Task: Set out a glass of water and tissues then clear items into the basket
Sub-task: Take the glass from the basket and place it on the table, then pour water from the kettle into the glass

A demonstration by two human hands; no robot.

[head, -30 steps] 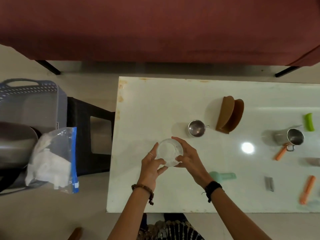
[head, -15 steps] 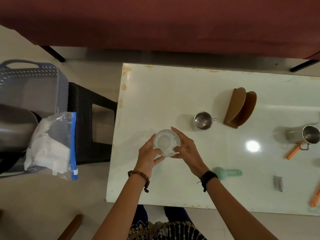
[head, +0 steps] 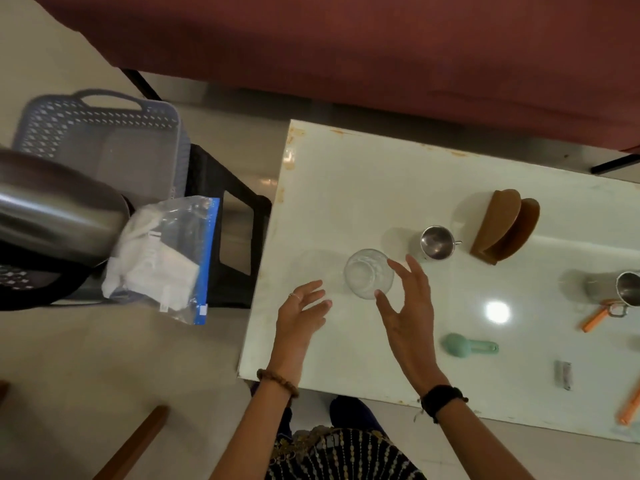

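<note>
the glass stands on the white table, near its left end. both hands are open with fingers spread, the left hand just apart from it, the right hand beside it, thumb at its rim.

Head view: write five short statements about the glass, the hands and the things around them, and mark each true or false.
1. The clear glass stands on the white table. True.
2. The left hand has a grip on the glass. False: it is open, beside the glass.
3. The tissue bag lies on the table. False: it sits off the table, by the grey basket.
4. The small steel cup stands beside the brown holder. True.
5. The right hand holds the green scoop. False: the scoop lies alone on the table.
</note>
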